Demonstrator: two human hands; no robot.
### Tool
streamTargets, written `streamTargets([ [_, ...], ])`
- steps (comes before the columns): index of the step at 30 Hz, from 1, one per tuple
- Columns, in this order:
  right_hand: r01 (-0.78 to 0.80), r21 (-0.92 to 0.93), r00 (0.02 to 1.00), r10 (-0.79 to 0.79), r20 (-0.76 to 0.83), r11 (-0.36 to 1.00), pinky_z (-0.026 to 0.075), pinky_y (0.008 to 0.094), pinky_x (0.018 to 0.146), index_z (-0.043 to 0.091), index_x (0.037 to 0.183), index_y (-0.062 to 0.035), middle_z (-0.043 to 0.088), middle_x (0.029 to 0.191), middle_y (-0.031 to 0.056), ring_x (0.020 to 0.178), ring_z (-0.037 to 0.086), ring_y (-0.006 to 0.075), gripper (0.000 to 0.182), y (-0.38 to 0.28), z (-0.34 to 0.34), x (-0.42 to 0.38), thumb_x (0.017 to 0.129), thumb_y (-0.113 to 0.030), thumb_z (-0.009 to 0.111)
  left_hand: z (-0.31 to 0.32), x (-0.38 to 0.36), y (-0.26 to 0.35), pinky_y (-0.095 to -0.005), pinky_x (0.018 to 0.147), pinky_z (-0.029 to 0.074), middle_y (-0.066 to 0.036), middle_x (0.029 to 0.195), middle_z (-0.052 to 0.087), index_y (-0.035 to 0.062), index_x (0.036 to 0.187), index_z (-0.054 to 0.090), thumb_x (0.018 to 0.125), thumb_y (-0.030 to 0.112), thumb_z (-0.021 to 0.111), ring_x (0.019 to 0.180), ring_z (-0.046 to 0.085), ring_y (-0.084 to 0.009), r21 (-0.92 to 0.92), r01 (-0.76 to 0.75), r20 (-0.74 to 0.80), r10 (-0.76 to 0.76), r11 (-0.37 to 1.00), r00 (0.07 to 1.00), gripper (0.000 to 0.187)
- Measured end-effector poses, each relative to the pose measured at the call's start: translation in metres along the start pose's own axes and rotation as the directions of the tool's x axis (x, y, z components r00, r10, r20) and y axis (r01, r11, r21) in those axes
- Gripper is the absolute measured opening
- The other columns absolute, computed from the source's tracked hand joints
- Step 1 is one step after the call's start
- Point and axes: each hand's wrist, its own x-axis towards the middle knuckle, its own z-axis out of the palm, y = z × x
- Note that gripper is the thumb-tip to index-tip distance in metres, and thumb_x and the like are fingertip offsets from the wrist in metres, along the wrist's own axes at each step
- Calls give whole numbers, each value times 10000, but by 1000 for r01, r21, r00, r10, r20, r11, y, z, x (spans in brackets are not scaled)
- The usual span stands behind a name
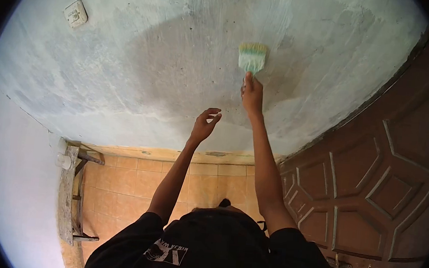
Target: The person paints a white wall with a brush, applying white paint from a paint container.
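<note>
My right hand [252, 94] is closed round the handle of a wide paint brush [252, 58], whose pale, yellowish-tipped bristles point up against the grey wall [179, 64]. A darker, damp-looking patch spreads over the wall around and to the left of the brush. Lower and to the left, my left hand [206, 125] holds nothing; its fingers are curved and apart, close to the wall surface.
A white switch [76, 14] sits on the wall at upper left. A wooden bench [69, 193] with a clear cup [63, 161] stands at left. The brown panelled door [363, 183] fills the right side. Orange tiles [118, 182] cover the floor.
</note>
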Motion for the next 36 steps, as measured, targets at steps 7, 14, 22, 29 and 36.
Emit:
streamTargets([
  [7,-51,-53,998,52,27,997,323,285,459,449,714,-60,374,551,-22,479,393,90,502,99,0,-46,1017,-460,431,8,-11,-57,-343,838,529,-99,1129,677,36,1123,654,923,265,646,970,660,-229,11,112,-3,-112,994,994,304],
  [14,-263,-63,960,267,81,963,336,314,472,449,712,-40,381,540,1,492,402,115,562,171,-4,-101,1005,-518,411,15,-18,-97,-325,788,537,-92,1121,675,35,1123,650,926,222,645,951,657,-214,29,156,-14,-155,987,988,271],
  [22,-391,-54,916,394,70,919,303,284,460,445,711,-57,364,537,-23,490,369,77,523,244,3,-143,1010,-485,428,37,-22,-125,-309,731,529,-64,1122,656,52,1156,629,951,202,614,983,634,-189,-61,195,-86,-200,979,976,255],
  [29,-483,27,875,482,39,875,310,270,452,455,730,-73,377,553,-36,488,376,64,450,243,6,-162,1032,-405,422,53,-35,-128,-314,778,492,-42,1109,651,62,1157,616,967,232,589,1026,599,-157,-110,242,-74,-251,964,965,256],
  [36,-596,28,803,596,29,802,316,245,451,462,738,-77,375,566,-41,491,390,56,447,191,-17,-192,1031,-411,415,33,-73,-119,-313,784,489,-36,1089,655,58,1157,622,974,247,583,1021,588,-139,-197,291,-87,-312,936,946,267],
])
